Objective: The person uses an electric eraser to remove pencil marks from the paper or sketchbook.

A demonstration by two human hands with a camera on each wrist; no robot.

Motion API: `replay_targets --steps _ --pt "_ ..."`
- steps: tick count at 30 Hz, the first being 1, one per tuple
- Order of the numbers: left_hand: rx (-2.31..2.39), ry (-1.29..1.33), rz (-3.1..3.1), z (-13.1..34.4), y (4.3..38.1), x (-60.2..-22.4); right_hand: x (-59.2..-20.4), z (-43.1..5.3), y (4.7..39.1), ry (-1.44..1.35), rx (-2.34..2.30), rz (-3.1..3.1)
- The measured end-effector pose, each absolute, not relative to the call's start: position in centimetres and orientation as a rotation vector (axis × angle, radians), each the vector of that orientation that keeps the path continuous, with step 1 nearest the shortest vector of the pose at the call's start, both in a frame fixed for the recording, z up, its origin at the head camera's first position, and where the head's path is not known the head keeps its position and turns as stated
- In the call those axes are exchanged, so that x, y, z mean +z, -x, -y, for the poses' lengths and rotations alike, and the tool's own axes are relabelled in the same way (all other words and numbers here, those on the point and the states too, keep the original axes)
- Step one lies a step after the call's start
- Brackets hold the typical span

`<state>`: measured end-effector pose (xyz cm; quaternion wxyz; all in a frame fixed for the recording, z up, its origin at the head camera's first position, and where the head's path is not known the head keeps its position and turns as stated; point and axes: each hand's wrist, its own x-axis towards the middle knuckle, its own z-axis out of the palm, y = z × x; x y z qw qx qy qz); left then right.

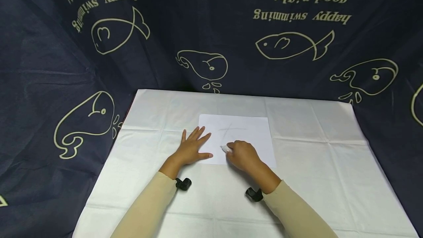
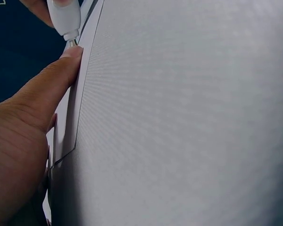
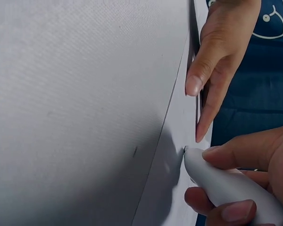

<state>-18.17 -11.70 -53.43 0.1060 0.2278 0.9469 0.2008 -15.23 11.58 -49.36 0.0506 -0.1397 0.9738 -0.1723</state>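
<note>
A sheet of white paper [image 1: 254, 129] lies on the table, bearing faint grey strokes that cross each other. My left hand [image 1: 189, 150] rests over the paper's left side with its fingers spread. In my right hand [image 1: 243, 155] I grip a white, rounded correction tape pen [image 3: 226, 181], pinched between thumb and curled fingers. Its small tip points left and meets the sheet near its lower middle. In the left wrist view the tip of the correction tape pen [image 2: 65, 19] appears right behind my left thumb [image 2: 61, 75].
A creased white cloth [image 1: 304, 164] covers the table around the paper. Behind and beside it hangs a dark blue curtain [image 1: 231, 21] printed with fish, whales and lettering. A small black camera [image 1: 183, 184] sits at my left wrist, another camera [image 1: 254, 194] at my right.
</note>
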Motion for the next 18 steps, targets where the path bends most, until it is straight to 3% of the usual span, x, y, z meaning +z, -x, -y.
replay_targets --steps 18 --pt "0.584 -0.676 -2.781 11.72 18.18 -53.27 -49.49 -11.28 15.30 0.444 -0.481 -3.006"
